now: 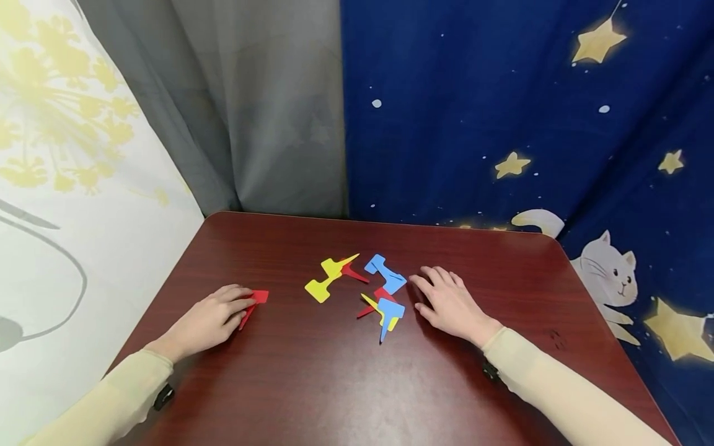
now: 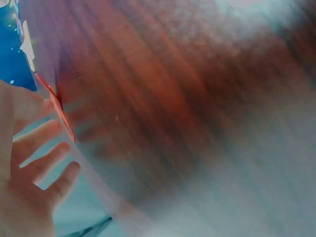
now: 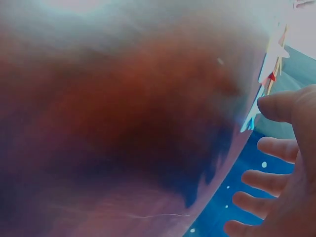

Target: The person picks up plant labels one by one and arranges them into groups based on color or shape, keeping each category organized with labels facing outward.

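Observation:
Flat T-shaped plant labels in red, yellow and blue lie on the table. At the left, a red label (image 1: 260, 297) lies at the fingertips of my left hand (image 1: 219, 318). In the left wrist view, the thumb of that hand overlaps the red label (image 2: 61, 117) while its other fingers spread apart. My right hand (image 1: 450, 305) hovers low over the table with loosely spread fingers, holding nothing. Just left of it are crossed blue labels (image 1: 386, 274). Nearer me, a blue label (image 1: 390, 308) overlaps yellow and red ones, hiding parts of them.
Yellow labels (image 1: 318, 290) and a red label (image 1: 354, 272) overlap near the middle of the dark red-brown table (image 1: 312, 384). Behind the table's far edge hang a grey curtain (image 1: 284, 111) and a blue starry curtain (image 1: 446, 124). A pale patterned surface (image 1: 83, 248) borders the left side.

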A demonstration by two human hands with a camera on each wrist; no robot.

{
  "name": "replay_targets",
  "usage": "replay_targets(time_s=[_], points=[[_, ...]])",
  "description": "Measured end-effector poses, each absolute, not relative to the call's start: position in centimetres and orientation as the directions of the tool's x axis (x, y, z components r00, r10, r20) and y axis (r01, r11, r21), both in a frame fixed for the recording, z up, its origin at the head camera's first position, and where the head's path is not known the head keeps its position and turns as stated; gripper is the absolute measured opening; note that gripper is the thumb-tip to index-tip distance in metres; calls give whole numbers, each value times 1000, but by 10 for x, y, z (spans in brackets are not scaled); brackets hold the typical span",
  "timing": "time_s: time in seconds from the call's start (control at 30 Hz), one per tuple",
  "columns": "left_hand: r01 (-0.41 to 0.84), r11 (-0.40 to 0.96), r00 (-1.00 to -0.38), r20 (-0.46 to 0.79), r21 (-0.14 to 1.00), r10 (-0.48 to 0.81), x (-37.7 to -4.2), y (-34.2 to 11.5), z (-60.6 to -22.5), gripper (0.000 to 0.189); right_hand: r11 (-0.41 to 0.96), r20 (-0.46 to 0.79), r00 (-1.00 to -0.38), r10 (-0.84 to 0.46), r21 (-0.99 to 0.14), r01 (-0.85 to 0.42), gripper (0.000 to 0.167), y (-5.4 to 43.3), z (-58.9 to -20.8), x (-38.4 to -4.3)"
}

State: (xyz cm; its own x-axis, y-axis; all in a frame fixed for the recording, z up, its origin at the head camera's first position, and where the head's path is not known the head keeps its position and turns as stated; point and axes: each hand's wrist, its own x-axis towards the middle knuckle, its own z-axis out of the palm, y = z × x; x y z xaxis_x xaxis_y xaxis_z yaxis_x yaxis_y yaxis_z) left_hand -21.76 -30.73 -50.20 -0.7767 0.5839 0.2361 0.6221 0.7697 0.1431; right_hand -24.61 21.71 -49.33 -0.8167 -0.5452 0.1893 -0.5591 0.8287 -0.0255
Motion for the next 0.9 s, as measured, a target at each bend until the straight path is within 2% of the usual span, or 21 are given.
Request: replay_targets(time_s=[0.17,0.5,0.6,0.8,0.9], points=[[680,728,-720,275,93,637,-218,-305,-505,39,813,174,-805,-568,-34,-581,55,209,-487,-263],[641,760,-757,254,105,603,-215,-305,-506,39,726,175,-717,-675,-16,-687,37,187,-493,-295],[626,773,-771,234,108,592,-214,-306,-506,38,666,191,-647,-738,54,-744,34,173,-494,-303],[627,773,-770,233,101,594,-213,-304,-504,36,491,207,-449,-869,261,-831,35,145,-493,-314],[636,766,-762,233,92,604,-212,-304,-502,36,434,187,-393,-900,325,-840,32,132,-493,-316]])
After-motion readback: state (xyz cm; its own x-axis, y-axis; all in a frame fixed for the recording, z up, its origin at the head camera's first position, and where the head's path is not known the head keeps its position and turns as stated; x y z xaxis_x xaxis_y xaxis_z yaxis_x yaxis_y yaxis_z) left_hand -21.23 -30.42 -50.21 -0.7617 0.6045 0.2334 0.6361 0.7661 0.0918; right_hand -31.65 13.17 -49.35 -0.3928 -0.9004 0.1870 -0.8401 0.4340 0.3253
